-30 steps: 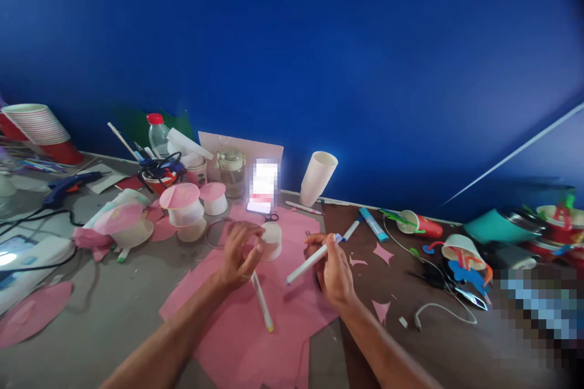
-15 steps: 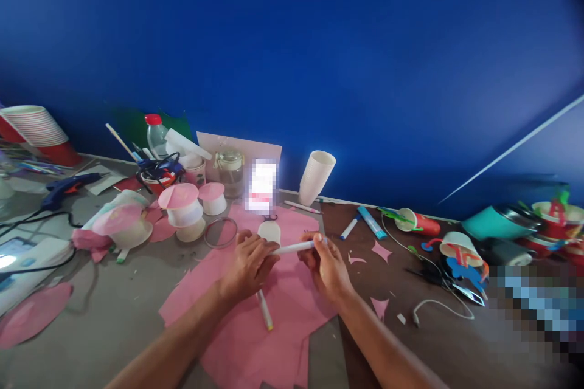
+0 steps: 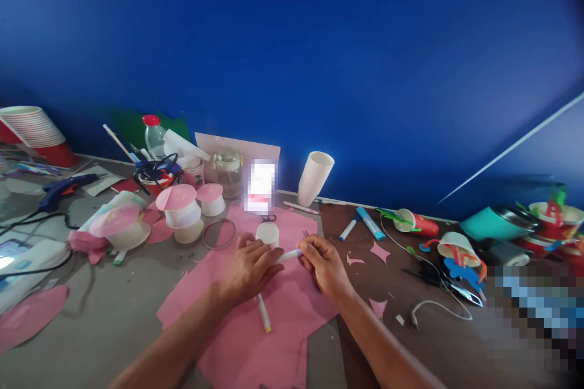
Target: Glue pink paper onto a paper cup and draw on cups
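Between my two hands is a white marker (image 3: 290, 254), held above pink paper sheets (image 3: 255, 346). My left hand (image 3: 253, 264) is closed round its left end. The fingers of my right hand (image 3: 319, 258) pinch its right end, and a thin dark tip sticks up beside them. Just behind my left hand stands a small white cup (image 3: 267, 233). A second white marker with a yellow end (image 3: 263, 315) lies on the pink paper below my left hand.
Pink-topped white cups (image 3: 177, 198) and a glue gun (image 3: 68, 188) are on the left. Behind my hands are a glass jar (image 3: 227, 171), a blurred bright screen (image 3: 261, 185) and stacked paper cups (image 3: 316, 177). Scissors (image 3: 465, 293), a cable and a teal bottle (image 3: 490, 223) lie right.
The held marker shows less length between my hands, and its left end has dipped slightly. My right hand has shifted a little left. The whole view has moved slightly.
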Available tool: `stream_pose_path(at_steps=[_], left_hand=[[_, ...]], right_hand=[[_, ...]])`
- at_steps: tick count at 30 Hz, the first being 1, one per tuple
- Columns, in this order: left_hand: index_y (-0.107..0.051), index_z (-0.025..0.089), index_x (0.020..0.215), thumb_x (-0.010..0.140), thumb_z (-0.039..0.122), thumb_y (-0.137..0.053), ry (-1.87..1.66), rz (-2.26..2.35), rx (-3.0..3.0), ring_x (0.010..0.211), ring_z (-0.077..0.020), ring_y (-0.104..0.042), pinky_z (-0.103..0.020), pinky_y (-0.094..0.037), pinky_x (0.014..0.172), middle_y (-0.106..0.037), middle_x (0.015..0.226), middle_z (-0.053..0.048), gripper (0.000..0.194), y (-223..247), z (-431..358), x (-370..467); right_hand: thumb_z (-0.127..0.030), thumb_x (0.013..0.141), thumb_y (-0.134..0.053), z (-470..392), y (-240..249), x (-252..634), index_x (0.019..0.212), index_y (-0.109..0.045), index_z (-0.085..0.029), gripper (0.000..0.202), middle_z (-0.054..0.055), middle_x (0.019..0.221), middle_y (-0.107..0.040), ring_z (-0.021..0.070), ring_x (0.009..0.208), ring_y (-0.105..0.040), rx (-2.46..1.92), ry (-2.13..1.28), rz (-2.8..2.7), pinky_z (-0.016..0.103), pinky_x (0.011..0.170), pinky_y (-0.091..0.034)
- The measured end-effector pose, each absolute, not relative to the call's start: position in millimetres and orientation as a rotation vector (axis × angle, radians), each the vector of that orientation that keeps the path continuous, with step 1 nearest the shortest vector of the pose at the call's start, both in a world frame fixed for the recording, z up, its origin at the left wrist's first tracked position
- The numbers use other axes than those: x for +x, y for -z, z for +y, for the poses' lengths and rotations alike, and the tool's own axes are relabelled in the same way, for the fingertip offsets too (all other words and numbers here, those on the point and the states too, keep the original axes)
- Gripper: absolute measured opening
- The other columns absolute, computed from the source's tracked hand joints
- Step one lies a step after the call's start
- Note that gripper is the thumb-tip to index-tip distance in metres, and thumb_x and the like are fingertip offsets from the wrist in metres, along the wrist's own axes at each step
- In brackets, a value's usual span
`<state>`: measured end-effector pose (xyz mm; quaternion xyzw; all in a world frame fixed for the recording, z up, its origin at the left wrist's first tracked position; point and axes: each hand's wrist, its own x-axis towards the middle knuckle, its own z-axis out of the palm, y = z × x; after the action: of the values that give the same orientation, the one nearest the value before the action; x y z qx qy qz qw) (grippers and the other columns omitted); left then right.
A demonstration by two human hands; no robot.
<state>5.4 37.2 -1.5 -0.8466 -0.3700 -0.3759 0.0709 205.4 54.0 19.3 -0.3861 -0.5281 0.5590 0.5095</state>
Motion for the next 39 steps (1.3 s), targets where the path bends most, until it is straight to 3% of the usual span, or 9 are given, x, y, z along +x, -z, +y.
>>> stream_pose_path(at_steps=[3,13,25,33,39], left_hand=[[-0.061,0.02,0.103,0.102,0.026,-0.048,1.124,-1.079,-2.534,0.064,-0.017,-0.06,-0.037,-0.031,0.081,-0.075,0.08,-0.003,0.014,-4,35,9],[-0.056,0.018,0.1,0.105,0.027,-0.04,1.199,-0.984,-2.475,0.053,-0.0147,-0.054,-0.034,-0.031,0.072,-0.068,0.066,0.002,0.019,-14,35,19],[-0.056,0.018,0.094,0.104,0.027,-0.039,1.211,-1.01,-2.511,0.052,-0.0139,-0.051,-0.035,-0.03,0.07,-0.063,0.062,0.003,0.022,-14,38,25],[-0.057,0.018,0.093,0.104,0.031,-0.039,1.317,-1.012,-2.578,0.052,-0.0139,-0.05,-0.034,-0.029,0.07,-0.061,0.061,0.004,0.024,-12,37,28],[-0.055,0.018,0.091,0.106,0.03,-0.037,1.103,-0.948,-2.469,0.056,-0.0136,-0.049,-0.034,-0.028,0.072,-0.06,0.061,0.004,0.026,-14,35,16]], right_hand=[[-0.057,0.084,-0.067,50,-30,208,0.071,-0.061,-0.021,0.039,-0.008,0.047,-0.043,0.0094,0.045,-0.037,-0.959,-1.255,-1.442,0.023,0.047,-0.031],[-0.049,0.093,-0.058,52,-46,228,0.078,-0.064,-0.019,0.034,-0.006,0.057,-0.044,0.0103,0.051,-0.037,-0.99,-1.06,-1.67,0.023,0.05,-0.032],[-0.05,0.094,-0.054,52,-50,233,0.078,-0.064,-0.02,0.035,-0.006,0.055,-0.043,0.0119,0.05,-0.038,-1.103,-0.92,-1.752,0.024,0.049,-0.032],[-0.052,0.095,-0.052,48,-55,239,0.08,-0.064,-0.019,0.038,-0.004,0.059,-0.047,0.0127,0.053,-0.041,-1.126,-0.899,-1.804,0.025,0.051,-0.033],[-0.057,0.097,-0.045,49,-62,243,0.076,-0.057,-0.021,0.044,-0.004,0.058,-0.046,0.0136,0.054,-0.042,-1.212,-1.097,-2.015,0.026,0.053,-0.033]])
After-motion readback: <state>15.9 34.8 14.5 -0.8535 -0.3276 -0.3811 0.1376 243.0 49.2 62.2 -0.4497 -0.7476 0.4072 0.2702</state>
